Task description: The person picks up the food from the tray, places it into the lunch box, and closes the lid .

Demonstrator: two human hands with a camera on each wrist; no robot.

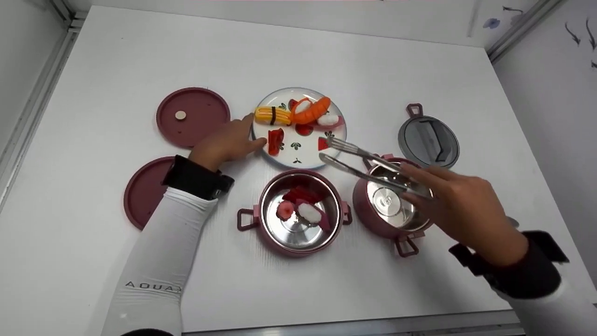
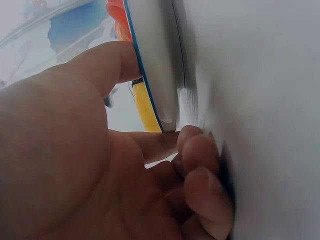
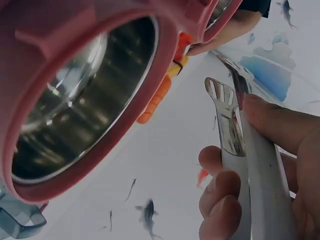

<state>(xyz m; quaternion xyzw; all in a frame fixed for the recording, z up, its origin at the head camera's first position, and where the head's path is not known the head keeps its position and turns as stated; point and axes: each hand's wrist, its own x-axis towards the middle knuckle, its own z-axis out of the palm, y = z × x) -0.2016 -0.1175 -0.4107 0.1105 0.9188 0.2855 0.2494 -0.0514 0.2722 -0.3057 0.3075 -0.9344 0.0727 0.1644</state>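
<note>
My left hand point(image 1: 228, 142) pinches the left rim of a white plate point(image 1: 310, 148) between thumb and fingers; the left wrist view shows the thumb on the rim point(image 2: 165, 112). On the plate lie a yellow toy sushi piece point(image 1: 266, 115) with a dark band, an orange shrimp-like piece point(image 1: 315, 111), a white-and-pink piece point(image 1: 328, 120) and a red piece point(image 1: 275, 141). With my right hand point(image 1: 461, 207) I grip metal tongs point(image 1: 368, 157). Their tips stand apart above the plate's right edge, nothing between them.
A dark pink pot point(image 1: 298, 253) in front of the plate holds red pieces, a pink round piece and a white piece point(image 1: 308, 213). A second pot point(image 1: 371, 219) stands under the tongs. Two dark red discs point(image 1: 200, 105) lie left; a grey lid point(image 1: 413, 140) lies right.
</note>
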